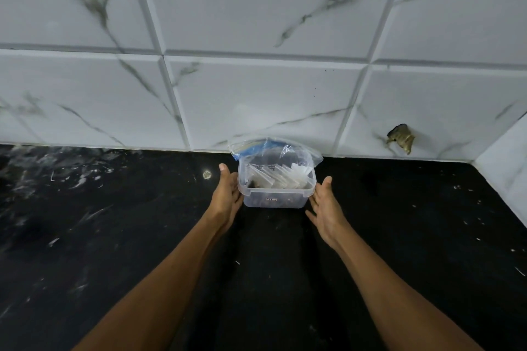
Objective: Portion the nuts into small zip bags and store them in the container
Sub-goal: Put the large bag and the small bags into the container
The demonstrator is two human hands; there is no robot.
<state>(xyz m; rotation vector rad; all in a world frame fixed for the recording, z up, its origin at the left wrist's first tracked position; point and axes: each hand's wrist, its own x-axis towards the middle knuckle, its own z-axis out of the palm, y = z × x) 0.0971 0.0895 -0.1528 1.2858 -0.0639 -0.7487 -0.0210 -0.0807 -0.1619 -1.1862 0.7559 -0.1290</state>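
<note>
Black counter (114, 236), container (275, 199) against wall (256, 94)

Two bare forearms are seen, with no sleeves worn; the left hand (228, 194) and right hand (326, 206) carry no rings or bands.

The clear container (276, 196) carries a small dark label (272, 199) on its near wall, its characters too small to read. A clear bag (258, 169) inside at the far left bears dark print that seems to begin "INSTRUCTION"; the rest is illegible.
</note>
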